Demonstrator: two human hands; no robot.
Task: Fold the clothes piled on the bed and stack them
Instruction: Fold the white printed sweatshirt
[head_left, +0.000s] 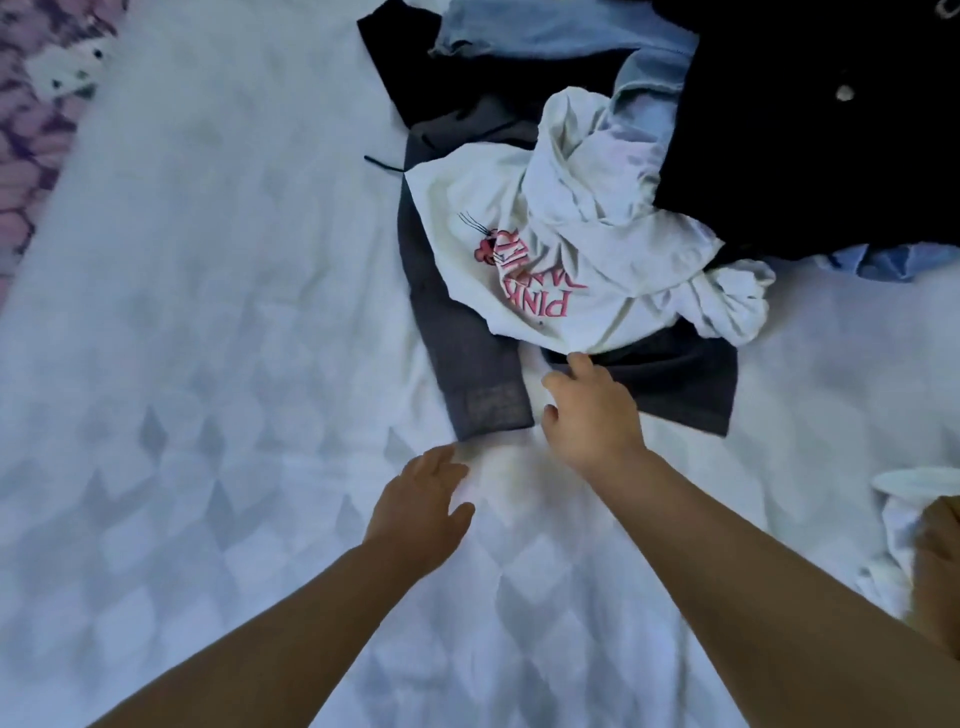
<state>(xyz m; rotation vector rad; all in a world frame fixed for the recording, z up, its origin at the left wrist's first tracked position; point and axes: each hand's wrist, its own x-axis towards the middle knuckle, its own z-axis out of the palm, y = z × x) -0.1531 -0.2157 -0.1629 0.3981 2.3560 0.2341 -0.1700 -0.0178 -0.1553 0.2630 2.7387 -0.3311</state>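
A pile of clothes lies at the upper right of the bed. On top is a crumpled white T-shirt (524, 218) with a pink print. Under it spreads a dark grey garment (467, 364), its sleeve pointing toward me. A black garment (810, 130) and light blue clothes (561, 26) lie behind. My right hand (587, 410) reaches out over the grey garment, its fingertips touching the near hem of the white T-shirt, fingers relaxed. My left hand (421, 504) hovers flat over the sheet just short of the grey sleeve, holding nothing.
The white quilted bed sheet (208, 364) covers most of the view to the left and front. A pink patterned cloth (31, 135) lies at the far left edge. A bit of white fabric (893, 519) sits at the right edge.
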